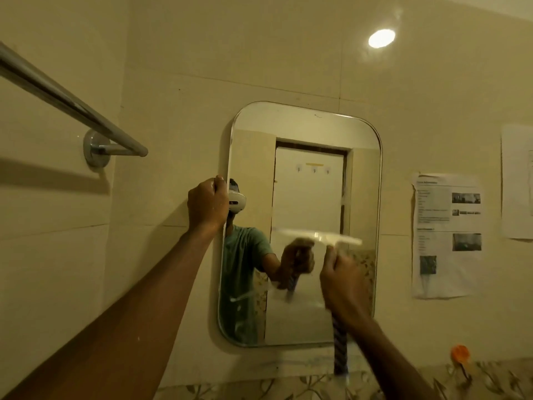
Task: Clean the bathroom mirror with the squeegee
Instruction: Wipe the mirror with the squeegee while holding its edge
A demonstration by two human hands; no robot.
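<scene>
The mirror [305,180] hangs on the wall and stands tall. The left hand [207,203] curls tight around the mirror's left edge. The right hand [343,281] is closed around the squeegee [320,237] handle. The white blade lies almost flat across the glass, side to side, with its right end a bit lower. The striped handle points down, past the mirror's bottom edge. A metal towel bar [69,102] is on the left, and paper sheets [448,235] are on the right.
</scene>
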